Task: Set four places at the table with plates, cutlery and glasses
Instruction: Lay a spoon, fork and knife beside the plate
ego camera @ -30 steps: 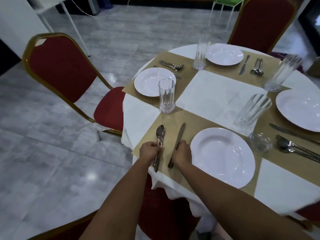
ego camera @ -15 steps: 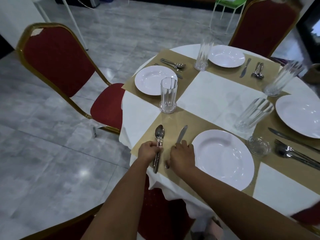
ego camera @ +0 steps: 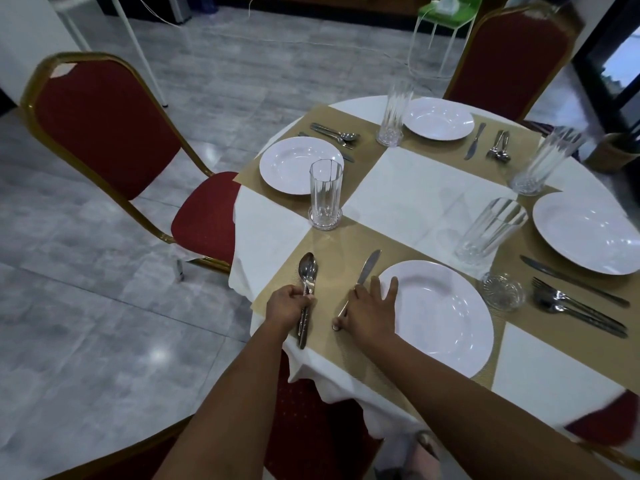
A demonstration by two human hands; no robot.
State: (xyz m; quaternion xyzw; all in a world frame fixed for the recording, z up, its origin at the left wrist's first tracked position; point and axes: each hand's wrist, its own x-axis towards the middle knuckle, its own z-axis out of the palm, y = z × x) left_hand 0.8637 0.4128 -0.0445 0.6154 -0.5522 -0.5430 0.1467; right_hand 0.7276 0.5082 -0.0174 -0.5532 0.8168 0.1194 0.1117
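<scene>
Presently, at the near edge of the tabletop, the left hand (ego camera: 289,304) grips the handle of a spoon (ego camera: 307,268), fingers curled round it, on the left part of a tan placemat (ego camera: 332,251). Just right of it lies the knife (ego camera: 367,268), blade pointing away. The right hand (ego camera: 370,306) rests on the knife's handle, fingers straight and spread, fingertips touching the rim of the white plate (ego camera: 440,313). An upright glass (ego camera: 490,230) stands beyond the plate's far right rim.
</scene>
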